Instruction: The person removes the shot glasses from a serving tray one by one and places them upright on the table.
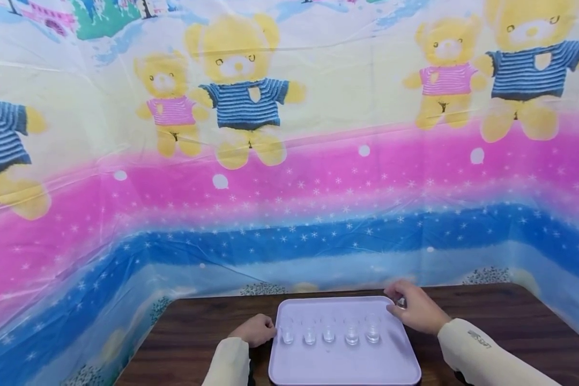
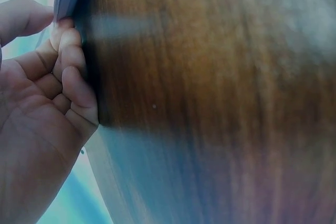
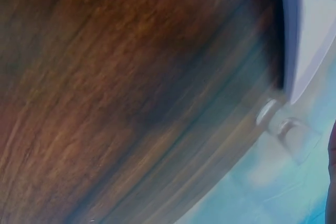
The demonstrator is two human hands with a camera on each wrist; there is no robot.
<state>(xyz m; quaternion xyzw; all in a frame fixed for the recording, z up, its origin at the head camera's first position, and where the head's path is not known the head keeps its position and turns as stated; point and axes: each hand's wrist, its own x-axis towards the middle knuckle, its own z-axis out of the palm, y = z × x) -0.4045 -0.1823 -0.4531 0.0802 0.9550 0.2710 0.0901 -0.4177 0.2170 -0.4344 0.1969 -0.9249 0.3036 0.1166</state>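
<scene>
- Head view: a lilac tray [image 1: 347,370] lies on the dark wooden worktop [image 1: 198,327], its far edge near the worktop's far edge.
- Five small clear glasses [image 1: 328,333] stand in a row across the tray, beginning just inside its left edge and stopping short of its right edge; their contents cannot be made out.
- Your left hand [image 1: 257,329] is at the tray's left edge; the left wrist view shows thumb and forefinger pinching the rim, the other fingers curled.
- Your right hand [image 1: 417,308] reaches to the tray's far right corner, thumb and fingers apart; whether they grip anything, you cannot tell.
- A lone glass [image 3: 287,125] shows just off that corner, near the worktop's far edge; whether it stands free or is held is unclear.
- Step in hand, as judged here: steadying the tray with your left hand while your right attends to the lone glass or the corner.
- The next move seems to call for a light right-hand touch and a level tray, lest the row topple.
</scene>
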